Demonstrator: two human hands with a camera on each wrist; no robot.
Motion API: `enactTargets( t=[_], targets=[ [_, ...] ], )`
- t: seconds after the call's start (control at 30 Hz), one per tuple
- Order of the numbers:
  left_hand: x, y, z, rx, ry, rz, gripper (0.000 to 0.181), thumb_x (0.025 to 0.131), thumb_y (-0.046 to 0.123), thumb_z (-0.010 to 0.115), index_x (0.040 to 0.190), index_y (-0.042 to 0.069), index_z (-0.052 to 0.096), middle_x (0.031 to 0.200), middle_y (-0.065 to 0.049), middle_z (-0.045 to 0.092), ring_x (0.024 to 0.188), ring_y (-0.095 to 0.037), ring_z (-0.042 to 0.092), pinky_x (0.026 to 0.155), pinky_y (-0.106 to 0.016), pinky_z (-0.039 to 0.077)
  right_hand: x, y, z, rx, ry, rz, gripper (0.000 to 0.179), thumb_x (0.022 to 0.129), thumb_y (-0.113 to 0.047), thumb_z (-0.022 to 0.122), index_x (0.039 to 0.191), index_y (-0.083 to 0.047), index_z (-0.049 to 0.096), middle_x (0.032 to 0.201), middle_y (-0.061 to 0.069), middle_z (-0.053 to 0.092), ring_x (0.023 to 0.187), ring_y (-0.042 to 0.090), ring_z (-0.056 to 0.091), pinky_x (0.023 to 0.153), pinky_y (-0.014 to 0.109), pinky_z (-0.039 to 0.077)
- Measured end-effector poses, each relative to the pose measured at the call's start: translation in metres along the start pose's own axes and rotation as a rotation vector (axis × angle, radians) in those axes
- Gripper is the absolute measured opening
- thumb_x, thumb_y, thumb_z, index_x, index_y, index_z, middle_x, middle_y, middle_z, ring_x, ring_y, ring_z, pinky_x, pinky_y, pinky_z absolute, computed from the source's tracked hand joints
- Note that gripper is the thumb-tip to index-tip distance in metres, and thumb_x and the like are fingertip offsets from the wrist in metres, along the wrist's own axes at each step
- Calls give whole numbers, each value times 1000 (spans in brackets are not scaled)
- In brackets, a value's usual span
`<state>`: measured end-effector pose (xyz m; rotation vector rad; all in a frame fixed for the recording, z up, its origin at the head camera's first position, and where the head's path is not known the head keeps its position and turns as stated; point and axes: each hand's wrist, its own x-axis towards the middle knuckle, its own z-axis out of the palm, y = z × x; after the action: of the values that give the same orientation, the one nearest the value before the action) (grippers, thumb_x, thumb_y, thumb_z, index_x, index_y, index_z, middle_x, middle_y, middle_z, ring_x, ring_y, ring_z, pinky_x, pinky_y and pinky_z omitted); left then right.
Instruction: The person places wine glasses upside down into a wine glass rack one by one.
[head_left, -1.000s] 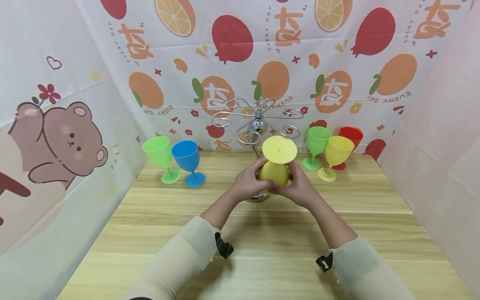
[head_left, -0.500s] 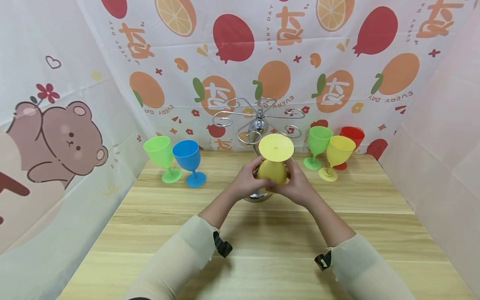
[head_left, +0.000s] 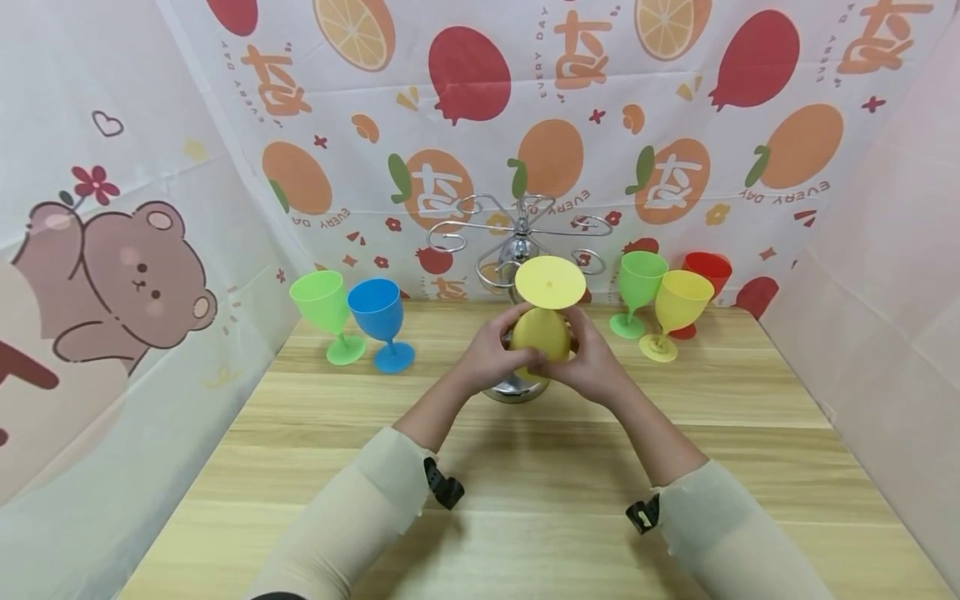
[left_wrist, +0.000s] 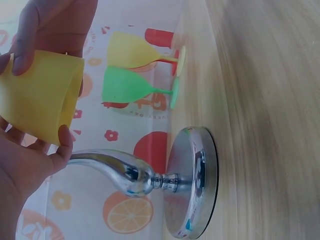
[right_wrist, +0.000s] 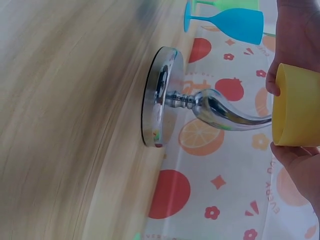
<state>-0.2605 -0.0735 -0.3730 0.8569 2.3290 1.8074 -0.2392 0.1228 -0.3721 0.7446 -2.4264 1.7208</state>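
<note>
Both hands hold a yellow goblet [head_left: 542, 337] upside down, its round foot facing up and its rim down. My left hand [head_left: 489, 357] grips the bowl from the left, and my right hand [head_left: 594, 360] grips it from the right, with the thumbs meeting at the front. Just behind the goblet stands a chrome rack with curled wire arms; its round base [left_wrist: 192, 182] and curved stem [right_wrist: 215, 110] show in the wrist views. The goblet's foot is a little below the wire arms in the head view. The goblet's stem is hidden behind its foot.
On the left of the wooden table [head_left: 517, 500] stand a green goblet [head_left: 322, 304] and a blue goblet [head_left: 377, 312], upright. On the right, another green goblet [head_left: 641, 279], a yellow one [head_left: 681, 302] and a red one [head_left: 711, 268] stand close together. Printed cloth hangs behind.
Both hands have raised the upside-down yellow goblet slightly and shifted it a little left, against the rack. The other goblets stay where they were.
</note>
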Motion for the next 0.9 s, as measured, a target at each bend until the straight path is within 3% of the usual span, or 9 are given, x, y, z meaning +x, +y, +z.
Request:
enactTargets(
  t=[0.13, 0.3, 0.53, 0.9],
  targets=[
    [0, 0, -2, -21, 23, -15, 65, 81, 21, 73, 142, 26, 49, 126, -7, 55, 105, -27, 58, 77, -39, 58, 2, -2, 2, 23, -11, 56, 82, 79, -19, 84, 145, -25, 37, 140, 4, 42, 118, 33, 54, 89, 45, 56],
    [0, 1, -6, -55, 40, -32, 65, 83, 22, 72, 144, 28, 48, 129, -8, 54, 108, -28, 59, 81, -40, 58, 5, -4, 4, 29, -19, 86, 88, 81, -24, 82, 152, -25, 30, 147, 5, 37, 117, 36, 55, 89, 43, 56],
    [0, 1, -11, -99, 42, -97, 68, 87, 22, 71, 149, 27, 42, 134, -10, 52, 115, -28, 56, 87, -42, 56, 9, -6, 8, 29, -7, 90, 90, 82, -26, 81, 155, -24, 28, 151, 2, 35, 120, 35, 55, 90, 42, 56],
    [3, 0, -19, -52, 75, -97, 67, 86, 32, 69, 148, 30, 43, 130, -8, 54, 113, -28, 56, 87, -42, 57, 18, -8, 10, 15, 7, 61, 91, 81, -24, 82, 155, -25, 28, 152, 2, 38, 119, 34, 56, 91, 44, 56]
  ],
)
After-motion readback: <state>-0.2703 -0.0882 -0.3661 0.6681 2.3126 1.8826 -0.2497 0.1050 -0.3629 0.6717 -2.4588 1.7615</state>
